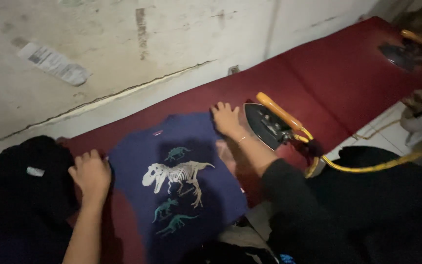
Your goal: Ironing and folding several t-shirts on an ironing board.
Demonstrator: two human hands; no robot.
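A dark blue shirt (181, 166) with a pale dinosaur-skeleton print lies flat on a dark red padded surface (328, 73). My left hand (91, 173) rests on the shirt's left edge, fingers curled over the cloth. My right hand (226, 119) presses flat on the shirt's upper right corner, fingers spread. Just right of that hand a black iron (268, 124) with an orange handle stands tilted on the red surface, apart from both hands.
A yellow cord (367, 166) runs from the iron toward the right. A black garment (28, 178) is piled at the left. A second iron (409, 49) sits at the far right end. A stained wall (123, 49) runs behind the surface.
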